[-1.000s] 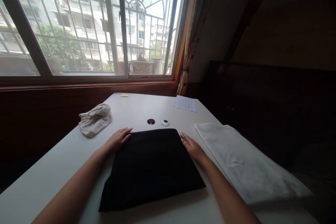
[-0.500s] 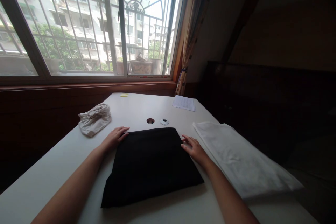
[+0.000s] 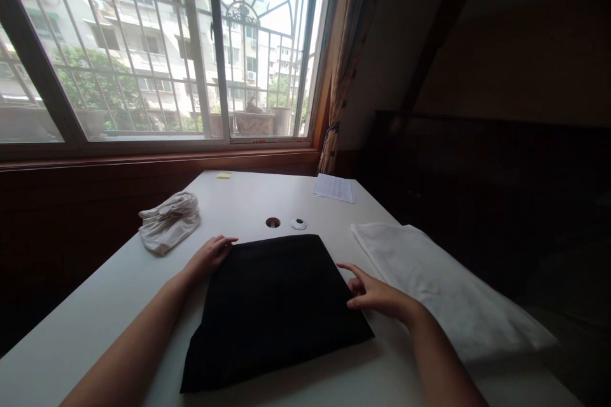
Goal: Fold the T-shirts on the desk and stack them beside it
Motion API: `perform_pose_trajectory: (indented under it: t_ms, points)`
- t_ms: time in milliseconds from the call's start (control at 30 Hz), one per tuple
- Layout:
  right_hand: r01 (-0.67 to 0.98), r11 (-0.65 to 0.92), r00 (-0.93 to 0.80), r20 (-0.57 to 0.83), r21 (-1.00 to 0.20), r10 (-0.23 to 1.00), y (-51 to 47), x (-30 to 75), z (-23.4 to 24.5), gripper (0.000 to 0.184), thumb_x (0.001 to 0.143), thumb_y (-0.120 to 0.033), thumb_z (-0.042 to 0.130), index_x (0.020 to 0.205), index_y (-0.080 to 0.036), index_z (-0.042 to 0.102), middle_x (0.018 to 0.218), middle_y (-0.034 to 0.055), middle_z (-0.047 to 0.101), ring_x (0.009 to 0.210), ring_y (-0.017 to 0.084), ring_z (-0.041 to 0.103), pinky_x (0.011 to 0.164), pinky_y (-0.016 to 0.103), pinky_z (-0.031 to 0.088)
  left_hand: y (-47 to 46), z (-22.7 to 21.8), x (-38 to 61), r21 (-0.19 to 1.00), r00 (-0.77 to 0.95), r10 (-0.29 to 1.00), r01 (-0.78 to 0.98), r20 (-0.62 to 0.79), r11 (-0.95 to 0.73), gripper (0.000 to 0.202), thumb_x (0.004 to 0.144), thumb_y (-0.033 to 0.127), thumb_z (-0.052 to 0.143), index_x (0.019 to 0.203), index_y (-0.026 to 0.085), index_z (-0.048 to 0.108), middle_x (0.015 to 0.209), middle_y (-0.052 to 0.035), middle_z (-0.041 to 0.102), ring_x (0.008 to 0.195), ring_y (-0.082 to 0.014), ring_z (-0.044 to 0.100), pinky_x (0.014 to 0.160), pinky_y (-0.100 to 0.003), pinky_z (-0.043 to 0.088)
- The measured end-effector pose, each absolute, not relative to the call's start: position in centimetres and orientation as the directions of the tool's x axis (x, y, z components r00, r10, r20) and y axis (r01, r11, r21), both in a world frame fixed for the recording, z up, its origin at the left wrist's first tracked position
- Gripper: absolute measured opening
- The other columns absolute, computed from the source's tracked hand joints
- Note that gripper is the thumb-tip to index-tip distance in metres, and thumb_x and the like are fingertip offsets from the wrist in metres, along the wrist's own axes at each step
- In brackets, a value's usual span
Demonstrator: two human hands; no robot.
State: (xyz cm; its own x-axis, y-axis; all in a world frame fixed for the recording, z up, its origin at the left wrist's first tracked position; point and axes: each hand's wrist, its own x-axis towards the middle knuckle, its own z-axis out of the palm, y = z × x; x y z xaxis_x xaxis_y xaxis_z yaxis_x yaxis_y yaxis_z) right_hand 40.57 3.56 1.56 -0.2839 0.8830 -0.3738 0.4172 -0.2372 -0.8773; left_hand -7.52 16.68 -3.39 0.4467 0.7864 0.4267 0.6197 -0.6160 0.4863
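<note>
A folded black cloth (image 3: 272, 305) lies flat on the white table (image 3: 95, 305) in front of me. My left hand (image 3: 210, 255) rests open at the cloth's far left corner, fingers flat along its edge. My right hand (image 3: 375, 294) is at the cloth's right edge, about halfway down, with the index finger stretched out and the other fingers loosely curled; it holds nothing.
A crumpled white cloth (image 3: 168, 221) sits at the far left. A flat white fabric sheet (image 3: 443, 286) lies on the right, reaching over the table's edge. Behind are a cable hole (image 3: 273, 222), its white cap (image 3: 298, 224), a paper sheet (image 3: 335, 188) and a yellow note (image 3: 223, 175).
My right hand has slid back toward me along the cloth's right edge, from the far corner to midway, and lifted with fingers curling. The left hand has stayed at its corner.
</note>
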Motion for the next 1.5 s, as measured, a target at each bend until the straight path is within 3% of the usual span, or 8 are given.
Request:
perform_pose_trajectory:
  t_ms: [133,233,400,600,833,1100,1200,1500]
  points:
    - [0.453,-0.206,-0.206,-0.326,-0.868,0.923,4.0,40.8,1.0,0.088,0.076,-0.029,0.074,0.153,-0.031,0.032,0.089,-0.0037,0.058,0.082,0.017,0.061,0.077,0.029,0.049,15.5,-1.6,-7.3,0.501,0.501,0.783,0.602,0.369,-0.621,0.035,0.097,0.031,0.047,0.124,0.021,0.066,0.107,-0.0081,0.067,0.096,-0.022,0.064,0.087,-0.034,0.05]
    - [0.56,-0.081,0.007,-0.093,-0.825,0.996,4.9,41.0,0.1,0.078,0.082,-0.034,0.067,0.152,-0.03,0.034,0.093,-0.0011,0.062,0.084,0.018,0.062,0.079,0.031,0.051,14.2,0.2,-6.9,0.502,0.56,0.786,0.617,0.261,-0.606,0.028,0.096,0.038,0.05,0.101,0.02,0.071,0.088,-0.0033,0.068,0.076,-0.0176,0.062,0.07,-0.027,0.048]
    - [0.774,-0.015,0.216,0.241,-0.632,0.946,6.2,41.7,-1.4,0.058,0.086,-0.04,0.059,0.143,-0.03,0.05,0.109,0.006,0.065,0.088,0.022,0.062,0.08,0.035,0.052,12.8,2.0,-6.0,0.43,0.602,0.79,0.687,0.113,-0.585,0.048,0.097,0.054,0.05,0.065,0.019,0.061,0.055,0.0037,0.05,0.051,-0.0115,0.043,0.051,-0.023,0.033]
    - [0.788,-0.108,0.18,0.058,-0.606,0.982,6.0,42.3,-1.2,0.049,0.084,-0.061,0.062,0.117,-0.025,0.068,0.104,0.0088,0.07,0.098,0.029,0.065,0.087,0.04,0.051,12.6,2.2,-5.0,0.509,0.533,0.836,0.688,0.13,-0.517,0.039,0.096,0.057,0.052,0.106,0.024,0.07,0.088,-0.0033,0.07,0.074,-0.019,0.063,0.065,-0.028,0.047]
    - [0.642,-0.218,0.161,-0.149,-0.735,0.976,5.0,42.5,0.0,0.075,0.072,-0.044,0.076,0.141,-0.028,0.052,0.124,0.0139,0.062,0.122,0.035,0.057,0.095,0.043,0.047,12.6,1.5,-4.1,0.592,0.577,0.814,0.635,0.064,-0.497,0.041,0.093,0.052,0.059,0.124,0.024,0.062,0.092,-0.0028,0.07,0.071,-0.0182,0.063,0.063,-0.027,0.048]
    - [0.455,-0.036,0.399,0.167,-0.89,0.902,7.0,41.2,-1.5,0.081,0.075,-0.053,0.069,0.146,-0.028,0.039,0.108,0.0044,0.058,0.096,0.025,0.064,0.09,0.041,0.052,11.6,2.6,-3.8,0.674,0.672,0.74,0.565,-0.041,-0.476,0.049,0.09,0.043,0.066,0.135,0.028,0.054,0.081,0.0019,0.066,0.067,-0.0161,0.058,0.06,-0.025,0.043]
    - [0.275,0.001,0.455,0.131,-0.961,0.881,7.3,40.1,-1.5,0.085,0.079,-0.058,0.066,0.151,-0.03,0.029,0.113,0.0056,0.06,0.098,0.026,0.066,0.084,0.039,0.057,10.7,3.3,-3.2,0.768,0.716,0.673,0.533,-0.185,-0.356,0.065,0.085,0.037,0.072,0.145,0.032,0.046,0.078,0.0038,0.066,0.07,-0.017,0.061,0.063,-0.026,0.046]
    - [0.222,-0.291,-0.028,-0.304,-0.931,0.952,4.2,40.1,1.4,0.113,0.077,-0.053,0.078,0.16,-0.032,0.003,0.132,0.0153,0.062,0.106,0.031,0.07,0.086,0.045,0.059,10.0,3.5,-3.1,0.85,0.673,0.542,0.5,-0.503,0.167,0.102,0.072,0.024,0.08,0.157,0.038,0.025,0.089,0.0016,0.066,0.076,-0.0193,0.068,0.066,-0.029,0.055]
